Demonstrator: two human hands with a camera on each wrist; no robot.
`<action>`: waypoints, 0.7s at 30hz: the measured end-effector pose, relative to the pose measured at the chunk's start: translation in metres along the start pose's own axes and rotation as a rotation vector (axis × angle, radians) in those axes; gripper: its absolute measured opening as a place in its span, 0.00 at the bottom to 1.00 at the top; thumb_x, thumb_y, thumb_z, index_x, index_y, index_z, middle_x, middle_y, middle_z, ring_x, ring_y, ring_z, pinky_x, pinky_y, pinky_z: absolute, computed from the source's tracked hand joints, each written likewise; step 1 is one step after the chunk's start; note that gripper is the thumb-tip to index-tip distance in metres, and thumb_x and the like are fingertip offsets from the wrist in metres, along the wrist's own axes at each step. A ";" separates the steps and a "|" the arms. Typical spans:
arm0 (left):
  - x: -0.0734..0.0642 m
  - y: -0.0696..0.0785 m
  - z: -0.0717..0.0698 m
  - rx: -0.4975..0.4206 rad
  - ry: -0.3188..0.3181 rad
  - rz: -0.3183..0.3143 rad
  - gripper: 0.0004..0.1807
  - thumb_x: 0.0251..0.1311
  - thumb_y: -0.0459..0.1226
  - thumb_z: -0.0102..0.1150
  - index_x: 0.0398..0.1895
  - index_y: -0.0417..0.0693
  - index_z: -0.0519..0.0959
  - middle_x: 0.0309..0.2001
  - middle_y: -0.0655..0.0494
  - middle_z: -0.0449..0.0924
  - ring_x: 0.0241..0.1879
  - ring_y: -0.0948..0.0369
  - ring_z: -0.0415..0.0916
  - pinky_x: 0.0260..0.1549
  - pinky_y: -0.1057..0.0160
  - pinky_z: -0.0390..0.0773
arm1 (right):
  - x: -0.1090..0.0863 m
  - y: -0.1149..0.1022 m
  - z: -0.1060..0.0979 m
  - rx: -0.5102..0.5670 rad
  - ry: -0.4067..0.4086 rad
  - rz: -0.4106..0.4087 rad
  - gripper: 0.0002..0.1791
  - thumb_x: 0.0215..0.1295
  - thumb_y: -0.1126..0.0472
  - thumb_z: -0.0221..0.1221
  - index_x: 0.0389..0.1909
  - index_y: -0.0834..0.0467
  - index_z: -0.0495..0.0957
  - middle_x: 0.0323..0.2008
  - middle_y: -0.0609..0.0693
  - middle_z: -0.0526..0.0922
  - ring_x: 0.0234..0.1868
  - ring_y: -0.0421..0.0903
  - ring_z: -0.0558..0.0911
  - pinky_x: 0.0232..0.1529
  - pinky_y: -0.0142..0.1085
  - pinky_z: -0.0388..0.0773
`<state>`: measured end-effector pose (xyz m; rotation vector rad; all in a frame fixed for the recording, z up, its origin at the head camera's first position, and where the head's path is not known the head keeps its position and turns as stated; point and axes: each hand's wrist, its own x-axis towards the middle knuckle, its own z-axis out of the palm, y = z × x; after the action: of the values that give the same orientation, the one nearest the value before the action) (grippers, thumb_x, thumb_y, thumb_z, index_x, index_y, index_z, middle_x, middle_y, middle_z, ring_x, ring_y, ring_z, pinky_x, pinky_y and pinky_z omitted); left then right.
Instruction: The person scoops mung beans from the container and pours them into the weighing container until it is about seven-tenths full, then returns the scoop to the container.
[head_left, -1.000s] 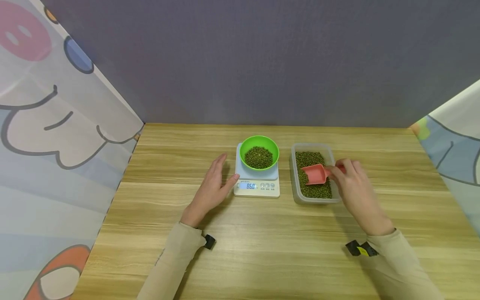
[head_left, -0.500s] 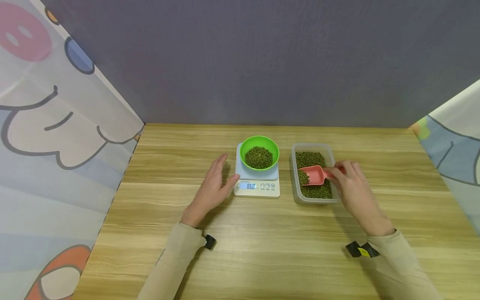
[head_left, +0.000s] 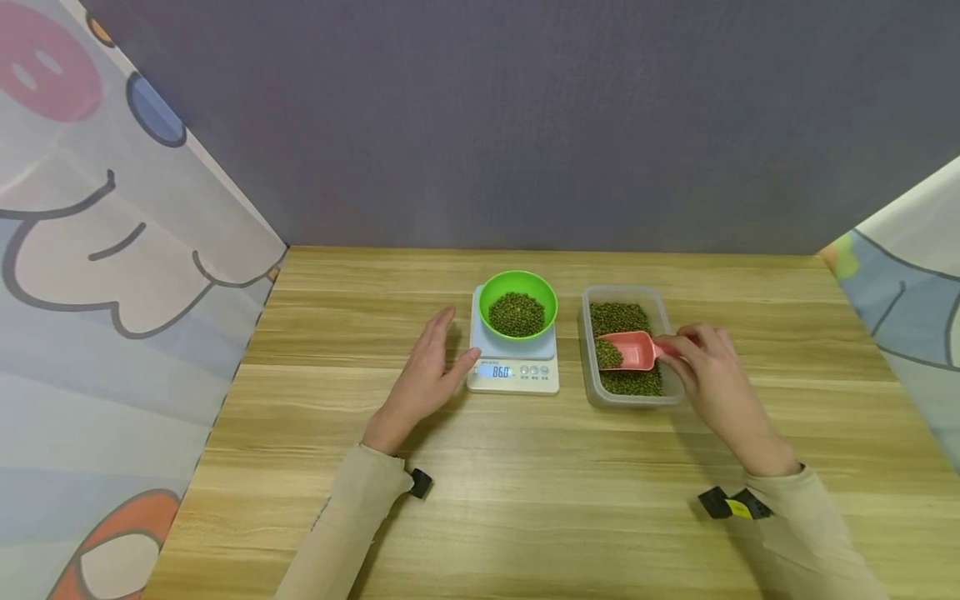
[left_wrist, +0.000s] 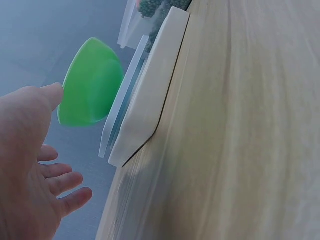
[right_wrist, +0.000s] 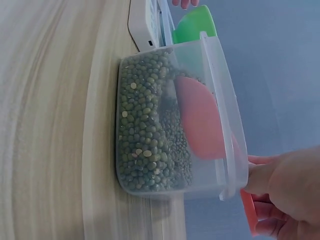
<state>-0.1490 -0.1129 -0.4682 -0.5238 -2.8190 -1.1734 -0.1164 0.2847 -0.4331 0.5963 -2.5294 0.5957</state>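
Left hand [head_left: 422, 377] outstretched, right hand [head_left: 718, 379] curled.

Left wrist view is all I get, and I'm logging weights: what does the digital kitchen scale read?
Observer: The display on the digital kitchen scale reads 86.0.
Operator: What's inside the green bowl?
Observer: A heap of mung beans, with the bowl's upper inner wall showing above them.
Operator: And the right hand?
Observer: It grips the handle of a pink scoop, whose blade is inside the translucent plastic container.
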 end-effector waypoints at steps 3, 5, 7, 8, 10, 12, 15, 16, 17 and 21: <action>0.000 0.000 0.000 -0.001 0.001 -0.001 0.46 0.76 0.57 0.49 0.81 0.34 0.49 0.80 0.36 0.51 0.79 0.44 0.51 0.78 0.43 0.54 | -0.001 0.001 -0.001 0.016 0.007 -0.006 0.17 0.51 0.78 0.72 0.44 0.68 0.86 0.39 0.63 0.79 0.41 0.59 0.72 0.40 0.41 0.65; 0.000 0.001 0.000 -0.001 0.001 -0.001 0.46 0.76 0.57 0.49 0.81 0.34 0.49 0.80 0.36 0.51 0.79 0.44 0.51 0.78 0.43 0.54 | -0.001 0.001 -0.001 0.026 0.010 -0.003 0.17 0.51 0.79 0.71 0.44 0.68 0.86 0.39 0.63 0.79 0.40 0.59 0.72 0.40 0.41 0.64; 0.000 0.001 0.000 0.000 -0.002 -0.004 0.46 0.76 0.57 0.48 0.81 0.35 0.49 0.80 0.37 0.51 0.80 0.44 0.51 0.78 0.43 0.53 | -0.001 0.001 -0.002 0.031 0.011 0.000 0.17 0.50 0.79 0.71 0.44 0.68 0.86 0.39 0.63 0.79 0.40 0.59 0.72 0.40 0.41 0.63; -0.001 0.002 0.000 0.000 -0.005 -0.007 0.46 0.76 0.57 0.48 0.81 0.35 0.49 0.80 0.37 0.51 0.80 0.44 0.51 0.78 0.44 0.53 | -0.002 0.001 -0.003 0.033 0.010 0.001 0.17 0.50 0.79 0.71 0.44 0.68 0.86 0.38 0.63 0.79 0.40 0.59 0.72 0.40 0.41 0.63; -0.001 0.002 0.000 0.001 -0.008 -0.009 0.45 0.76 0.57 0.48 0.82 0.36 0.48 0.80 0.37 0.51 0.80 0.45 0.51 0.78 0.44 0.53 | -0.002 0.001 -0.003 0.032 0.007 0.010 0.18 0.50 0.79 0.71 0.44 0.68 0.86 0.39 0.63 0.79 0.40 0.59 0.71 0.40 0.41 0.63; -0.001 0.002 0.000 0.003 -0.009 -0.009 0.45 0.77 0.57 0.47 0.82 0.35 0.48 0.80 0.37 0.51 0.80 0.44 0.51 0.78 0.44 0.53 | -0.002 0.002 -0.004 0.034 0.005 0.018 0.17 0.51 0.79 0.71 0.44 0.67 0.86 0.39 0.63 0.79 0.40 0.59 0.71 0.40 0.41 0.63; 0.000 0.002 0.000 0.004 -0.008 -0.005 0.46 0.76 0.57 0.48 0.81 0.35 0.49 0.80 0.37 0.51 0.79 0.44 0.51 0.78 0.43 0.54 | -0.003 0.002 -0.006 0.033 0.003 0.036 0.17 0.52 0.78 0.71 0.44 0.66 0.86 0.39 0.62 0.79 0.41 0.59 0.71 0.40 0.42 0.64; -0.001 0.002 0.000 0.003 -0.009 -0.005 0.46 0.76 0.57 0.48 0.81 0.35 0.48 0.80 0.37 0.51 0.79 0.44 0.51 0.78 0.43 0.54 | -0.003 0.002 -0.006 0.036 0.003 0.040 0.17 0.52 0.78 0.71 0.44 0.66 0.86 0.39 0.62 0.79 0.41 0.59 0.71 0.40 0.42 0.63; -0.001 0.002 0.000 0.004 -0.009 -0.005 0.46 0.76 0.57 0.48 0.81 0.35 0.48 0.81 0.37 0.51 0.79 0.44 0.51 0.78 0.43 0.54 | -0.003 0.003 -0.006 0.037 0.003 0.042 0.17 0.52 0.78 0.71 0.44 0.66 0.86 0.39 0.62 0.79 0.41 0.59 0.71 0.40 0.42 0.63; -0.001 0.002 0.000 0.004 -0.011 -0.007 0.46 0.76 0.57 0.48 0.82 0.35 0.48 0.81 0.37 0.50 0.79 0.44 0.51 0.78 0.43 0.54 | -0.005 0.004 -0.006 0.043 0.000 0.054 0.17 0.52 0.78 0.71 0.45 0.66 0.86 0.39 0.62 0.79 0.42 0.59 0.71 0.41 0.42 0.63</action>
<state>-0.1476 -0.1115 -0.4670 -0.5226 -2.8340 -1.1689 -0.1124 0.2922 -0.4324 0.5450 -2.5457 0.6713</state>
